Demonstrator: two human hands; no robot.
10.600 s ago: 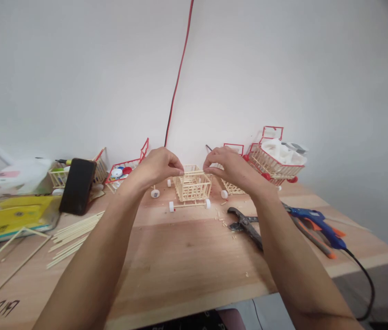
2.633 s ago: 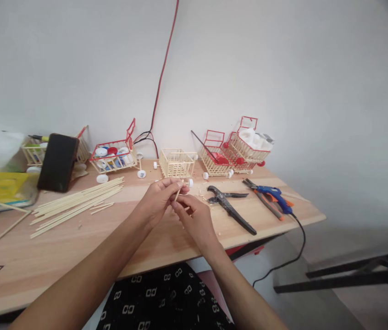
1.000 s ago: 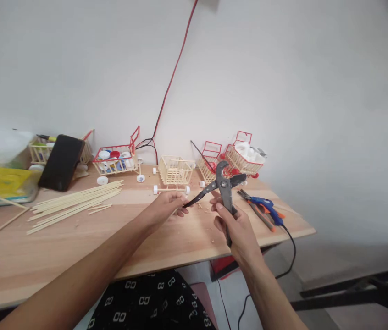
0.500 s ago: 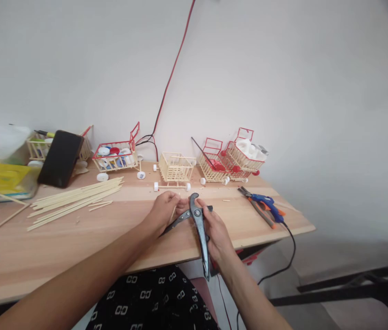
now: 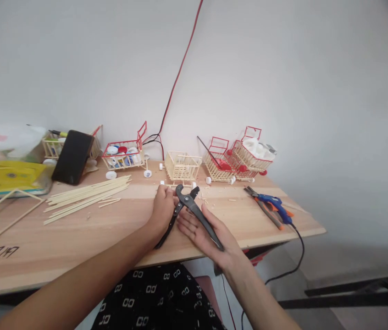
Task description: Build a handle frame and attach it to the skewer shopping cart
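A dark pipe cutter [image 5: 199, 212] with a hooked jaw is held over the front of the table, its handles spread apart. My left hand [image 5: 162, 208] is closed at the jaw end, its fingertips pressed against the tool and partly hidden by it. Whether a thin stick is also in those fingers I cannot tell. Under the longer handle, my right hand [image 5: 207, 233] lies palm up with fingers stretched out, the handle end resting against the palm. Just beyond the hands stands a small bare-wood stick cart [image 5: 183, 167] with white wheels.
Loose wooden sticks [image 5: 87, 199] lie to the left, near a black phone [image 5: 72, 158] and a yellow packet [image 5: 11, 176]. Several red-trimmed stick carts [image 5: 125, 156] line the wall. On the right lie a blue glue gun [image 5: 274, 205] with its cord and orange-handled pliers [image 5: 269, 214].
The pipe cutter has turned, its lower handle swinging right across my right palm. My right fingers have straightened from their grip. My left fingers have moved up against the jaw. The view has shifted slightly left.
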